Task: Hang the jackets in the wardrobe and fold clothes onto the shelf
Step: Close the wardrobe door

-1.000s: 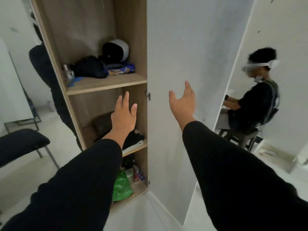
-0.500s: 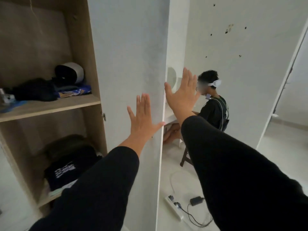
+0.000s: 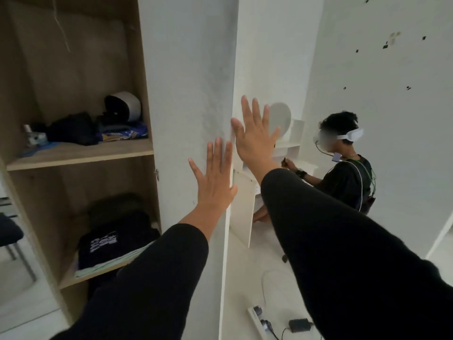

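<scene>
The white wardrobe door (image 3: 193, 119) stands open, seen almost edge-on, and serves as the landmark here. The left hand (image 3: 215, 182) lies against the door's face near its free edge, fingers straight and spread, holding nothing. The right hand (image 3: 255, 141) is just past that edge, higher up, fingers likewise straight and spread, with the thumb at the edge itself; whether the palm actually touches the door cannot be told.

To the left of the door, the wardrobe interior shows an upper shelf (image 3: 81, 153) carrying dark bundled items, a blue packet and a black-and-white helmet (image 3: 123, 106). Below it, a lower shelf (image 3: 103, 268) holds folded dark clothes (image 3: 115, 236), one with white print, stacked on a pale sheet. No jackets and no hanging rail appear in view.

To the right of the door, a person in a headset (image 3: 343, 173) sits at a white desk, and a power strip (image 3: 259, 320) lies on the floor.

Judging from this, some folding onto the shelf looks done; the jackets' state cannot be seen, and the hands appear occupied with the door.
</scene>
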